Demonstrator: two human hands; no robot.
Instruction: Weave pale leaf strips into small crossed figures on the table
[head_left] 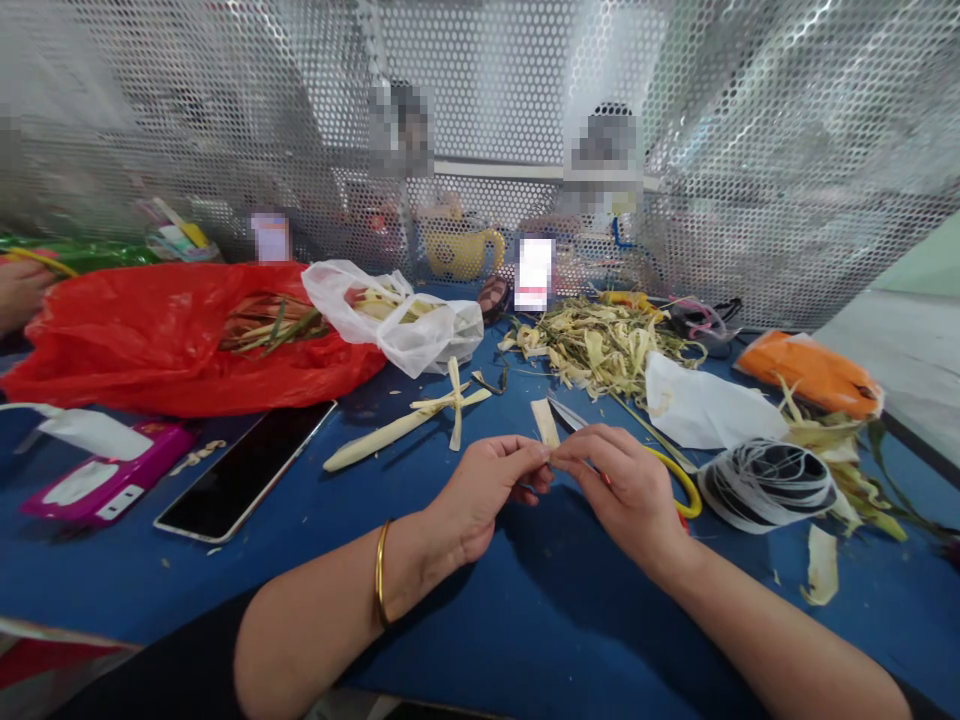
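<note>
My left hand (495, 490), with a gold bangle on its wrist, is closed in a pinch. The fingertips of my right hand (626, 490) meet it, pinched too. A short, pale strip of dried husk (545, 422) runs up from where the fingertips meet; its lower end is hidden by them. Partly under my right hand lie scissors (686, 487) with yellow and red handles, blades pointing away. Left of my hands, a husk piece shaped like a cross on a long stem (390, 432) rests on the blue table (465, 640).
Husk scraps (600, 345) are heaped at the back, near a white sheet (705, 405) and a spool of pale cord (769, 485). Leftward are a phone (247, 470), a purple power bank (112, 475), a red bag (150, 330) and a white bag (420, 325). A perforated metal screen (480, 100) stands behind.
</note>
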